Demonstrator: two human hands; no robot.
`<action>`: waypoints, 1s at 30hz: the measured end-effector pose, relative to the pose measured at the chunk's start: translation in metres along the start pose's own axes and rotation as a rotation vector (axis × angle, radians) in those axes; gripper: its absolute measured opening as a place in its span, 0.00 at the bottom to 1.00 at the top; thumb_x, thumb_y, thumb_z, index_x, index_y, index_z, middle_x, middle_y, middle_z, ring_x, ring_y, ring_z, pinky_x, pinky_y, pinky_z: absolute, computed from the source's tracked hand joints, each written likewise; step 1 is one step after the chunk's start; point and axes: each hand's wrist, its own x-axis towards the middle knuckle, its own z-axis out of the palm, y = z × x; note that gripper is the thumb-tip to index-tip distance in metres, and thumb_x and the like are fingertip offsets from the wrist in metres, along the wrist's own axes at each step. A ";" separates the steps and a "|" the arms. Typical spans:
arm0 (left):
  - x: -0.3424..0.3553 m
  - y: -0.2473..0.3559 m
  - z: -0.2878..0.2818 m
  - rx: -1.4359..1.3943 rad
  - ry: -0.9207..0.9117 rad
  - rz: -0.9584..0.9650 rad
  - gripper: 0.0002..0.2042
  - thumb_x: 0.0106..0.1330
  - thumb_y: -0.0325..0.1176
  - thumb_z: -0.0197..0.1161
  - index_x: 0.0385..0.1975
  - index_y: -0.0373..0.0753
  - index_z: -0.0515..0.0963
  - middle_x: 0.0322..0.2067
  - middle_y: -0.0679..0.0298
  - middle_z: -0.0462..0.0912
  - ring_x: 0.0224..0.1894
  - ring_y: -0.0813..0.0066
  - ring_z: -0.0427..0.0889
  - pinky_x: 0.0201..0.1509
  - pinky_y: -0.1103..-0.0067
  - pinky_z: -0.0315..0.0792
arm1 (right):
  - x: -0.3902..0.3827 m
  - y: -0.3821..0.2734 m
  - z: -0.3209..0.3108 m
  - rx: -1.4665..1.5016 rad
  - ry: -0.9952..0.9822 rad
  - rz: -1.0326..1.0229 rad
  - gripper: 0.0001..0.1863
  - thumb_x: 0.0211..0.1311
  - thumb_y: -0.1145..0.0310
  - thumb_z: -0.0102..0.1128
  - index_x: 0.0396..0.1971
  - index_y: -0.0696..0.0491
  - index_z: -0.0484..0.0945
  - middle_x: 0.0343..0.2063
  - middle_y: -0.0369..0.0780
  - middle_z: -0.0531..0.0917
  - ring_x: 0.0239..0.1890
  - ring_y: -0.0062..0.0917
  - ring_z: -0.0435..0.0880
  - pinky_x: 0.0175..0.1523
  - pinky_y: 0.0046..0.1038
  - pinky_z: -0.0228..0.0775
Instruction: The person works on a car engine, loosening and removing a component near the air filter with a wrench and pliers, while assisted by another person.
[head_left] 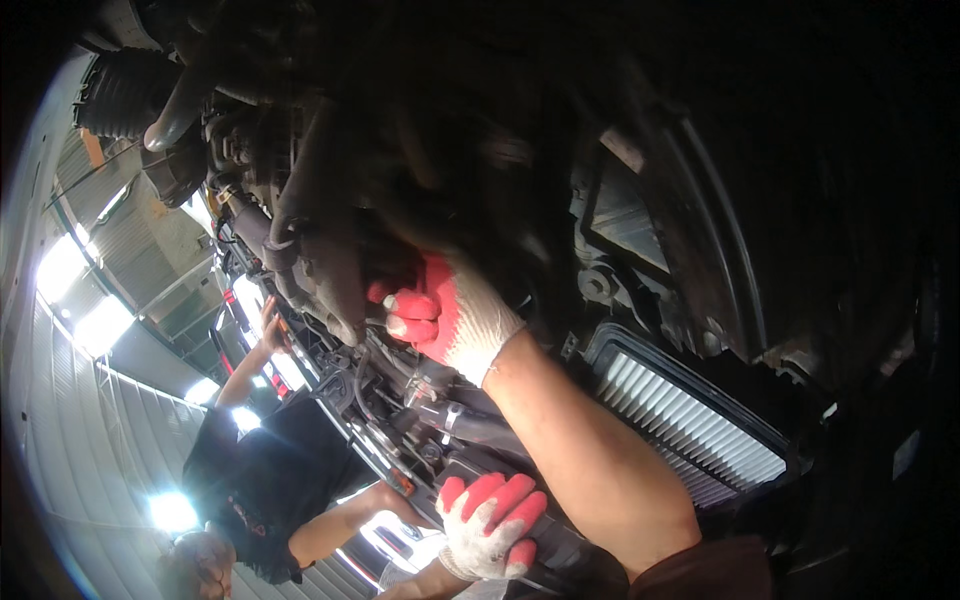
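The right hand (pixel 445 312) curls its fingers together beside a dark engine hose (pixel 335 280); the left hand's (pixel 492 527) bend slightly apart; whether either grips, I cannot tell. The right forearm crosses beside a pleated air filter (pixel 690 420); a co-worker (pixel 285 470) stands leftward.

The knitted cloth gloves (pixel 468 320) carry a rubber-like coating (pixel 440 285). The pleated filter (pixel 690 430) appears paper-like, its frame (pixel 700 388) plastic.

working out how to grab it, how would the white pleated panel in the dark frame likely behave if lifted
The white pleated panel is probably light for its size, as thin-looking folds make up most of it. The dark frame likely keeps it fairly stiff, though the folds could crush if pressed. Its flat shape suggests it wouldn't roll.
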 end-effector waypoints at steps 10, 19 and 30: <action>0.003 0.002 -0.002 -0.021 0.002 -0.029 0.30 0.45 0.47 0.64 0.52 0.46 0.90 0.54 0.62 0.89 0.48 0.59 0.83 0.50 0.60 0.67 | -0.001 0.007 0.020 0.159 0.171 -0.033 0.14 0.79 0.49 0.59 0.51 0.41 0.78 0.25 0.36 0.75 0.14 0.14 0.59 0.22 0.21 0.54; -0.004 0.003 0.001 0.020 0.005 -0.034 0.31 0.46 0.49 0.64 0.54 0.47 0.90 0.56 0.62 0.88 0.51 0.58 0.83 0.53 0.57 0.67 | 0.001 0.003 0.008 0.166 0.092 0.024 0.13 0.80 0.49 0.58 0.49 0.42 0.78 0.26 0.37 0.76 0.14 0.15 0.61 0.23 0.22 0.53; -0.003 -0.002 0.001 -0.012 -0.005 -0.019 0.30 0.47 0.48 0.64 0.53 0.46 0.91 0.55 0.61 0.89 0.50 0.57 0.83 0.52 0.57 0.66 | 0.007 0.004 0.006 0.176 0.110 0.047 0.16 0.82 0.47 0.51 0.46 0.44 0.76 0.27 0.41 0.80 0.14 0.17 0.60 0.19 0.22 0.49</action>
